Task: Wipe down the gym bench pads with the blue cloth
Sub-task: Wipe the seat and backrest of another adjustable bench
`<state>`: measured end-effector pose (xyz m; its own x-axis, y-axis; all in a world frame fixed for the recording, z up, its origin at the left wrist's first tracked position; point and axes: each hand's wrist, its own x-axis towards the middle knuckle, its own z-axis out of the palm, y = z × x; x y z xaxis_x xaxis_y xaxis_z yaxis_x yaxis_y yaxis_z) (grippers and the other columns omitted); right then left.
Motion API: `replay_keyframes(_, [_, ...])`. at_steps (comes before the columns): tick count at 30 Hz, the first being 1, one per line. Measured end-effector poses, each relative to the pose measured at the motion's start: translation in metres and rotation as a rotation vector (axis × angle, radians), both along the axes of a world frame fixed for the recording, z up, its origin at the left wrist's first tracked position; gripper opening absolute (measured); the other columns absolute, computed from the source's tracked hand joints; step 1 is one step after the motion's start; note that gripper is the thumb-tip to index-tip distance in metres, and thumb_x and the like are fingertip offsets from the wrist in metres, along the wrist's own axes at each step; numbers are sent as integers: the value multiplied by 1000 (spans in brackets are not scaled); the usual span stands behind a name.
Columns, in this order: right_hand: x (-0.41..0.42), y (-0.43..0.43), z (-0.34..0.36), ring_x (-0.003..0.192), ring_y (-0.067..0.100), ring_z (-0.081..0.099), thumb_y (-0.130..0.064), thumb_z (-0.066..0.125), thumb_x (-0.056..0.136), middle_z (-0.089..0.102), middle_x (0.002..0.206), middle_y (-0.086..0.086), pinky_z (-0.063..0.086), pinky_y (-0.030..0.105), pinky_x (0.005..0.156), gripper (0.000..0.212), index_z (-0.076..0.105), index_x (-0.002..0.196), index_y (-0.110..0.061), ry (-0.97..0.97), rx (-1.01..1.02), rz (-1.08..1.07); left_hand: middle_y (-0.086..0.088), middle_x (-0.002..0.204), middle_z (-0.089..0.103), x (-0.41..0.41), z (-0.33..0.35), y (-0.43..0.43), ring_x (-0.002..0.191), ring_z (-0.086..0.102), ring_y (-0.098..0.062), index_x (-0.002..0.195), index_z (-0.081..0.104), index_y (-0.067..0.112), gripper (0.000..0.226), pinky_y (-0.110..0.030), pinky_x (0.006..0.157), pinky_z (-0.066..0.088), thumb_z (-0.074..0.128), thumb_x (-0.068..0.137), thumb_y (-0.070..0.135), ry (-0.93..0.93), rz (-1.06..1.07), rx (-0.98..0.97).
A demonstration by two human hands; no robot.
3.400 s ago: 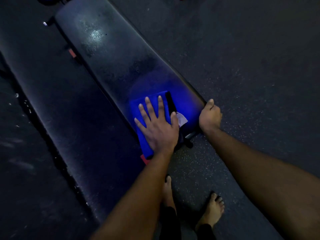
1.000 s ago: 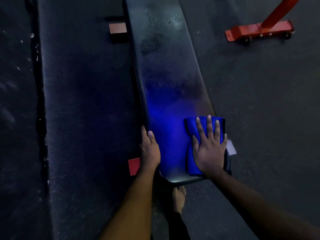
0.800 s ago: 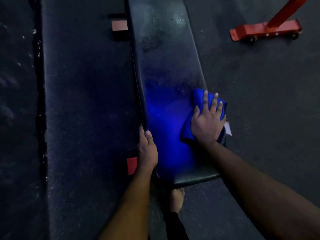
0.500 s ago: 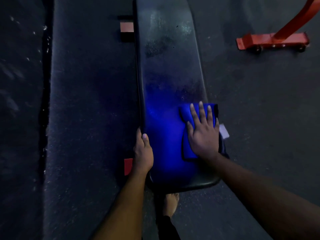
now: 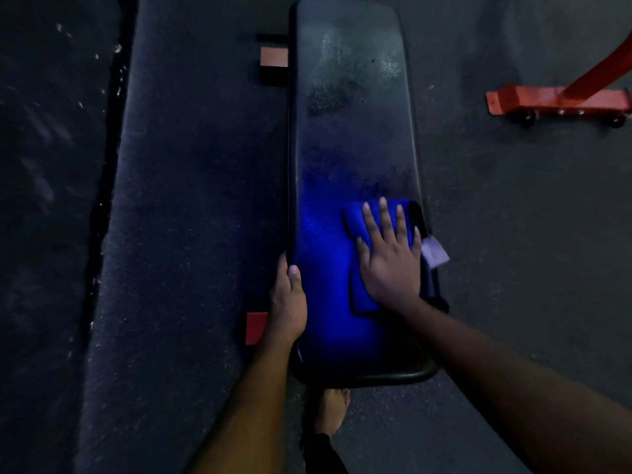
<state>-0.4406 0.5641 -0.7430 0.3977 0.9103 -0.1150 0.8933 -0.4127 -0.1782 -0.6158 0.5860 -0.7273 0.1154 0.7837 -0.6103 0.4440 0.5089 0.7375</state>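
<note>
In the head view, the right hand (image 5: 390,265) lies flat on the blue cloth (image 5: 359,297), its fingers (image 5: 386,220) straight and spread, pressing rather than gripping. The cloth sits folded on the surface (image 5: 352,138), along its right edge and toward its near end, with a pale tag (image 5: 435,253) hanging off that edge. The left hand (image 5: 287,302) clasps the left edge of the surface near the same end, thumb on top. Its other fingers are wrapped under and out of sight.

The step in hand looks like a lengthwise wipe. To do it well, I judge:
- The palm's weight should be even, so the folded cloth travels with the hand instead of bunching.
- Long overlapping lanes should run toward the far end of the surface, where a dark smudge (image 5: 328,95) and a hazy film show.
- Each lane should carry over the rounded edges.
- The left hand should brace against the push.

With part of it overhanging the right edge, the cloth could slide off.
</note>
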Motion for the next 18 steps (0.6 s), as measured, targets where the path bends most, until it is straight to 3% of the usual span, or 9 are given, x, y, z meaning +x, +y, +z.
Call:
replay_keyframes(4, [-2, 35, -3, 153, 22, 2, -48, 24, 102, 2, 167, -4, 14, 56, 119, 59, 12, 158, -32, -3, 1, -110, 1, 160, 26, -6, -3, -2, 144, 30, -20, 156, 17, 26, 51, -22, 103, 21, 20, 107, 40, -41, -1, -29])
replay_keyframes(7, [-32, -19, 4, 153, 19, 3, -46, 28, 100, 4, 166, -6, 14, 54, 120, 59, 16, 158, -34, 6, 22, 122, 0, 153, 40, -16, -7, -1, 140, 38, -20, 152, 33, 23, 49, -31, 114, 28, 24, 106, 40, -95, 56, -23])
replay_keyframes(10, [-53, -46, 5, 153, 18, -1, -50, 30, 101, 2, 166, -7, 14, 52, 120, 60, 14, 157, -37, -18, -14, 182, -2, 143, 51, -23, -10, -4, 131, 46, -14, 143, 47, 15, 44, -22, 103, 33, 28, 107, 31, -117, 145, -26])
replay_keyframes(12, [-55, -21, 2, 153, 19, -2, -52, 30, 100, 2, 166, -7, 14, 53, 119, 61, 12, 157, -38, -64, -15, 216, -3, 149, 45, -25, -9, -7, 130, 42, -10, 145, 45, 13, 46, -14, 97, 28, 26, 107, 33, -111, 166, -73])
replay_keyframes(14, [-57, 16, -2, 153, 19, 1, -52, 31, 100, 5, 166, -8, 15, 53, 118, 60, 14, 156, -40, -87, 16, 269, -4, 156, 36, -24, -10, -8, 140, 34, -17, 149, 38, 12, 51, -13, 95, 26, 22, 107, 36, -109, 154, -95])
replay_keyframes(18, [-58, 53, -7, 153, 19, 5, -50, 34, 100, 9, 166, -8, 15, 53, 119, 59, 19, 156, -40, -58, 35, 240, -1, 160, 26, -18, -15, -11, 147, 23, -15, 153, 30, 14, 63, -13, 101, 20, 13, 103, 49, -163, 167, -190])
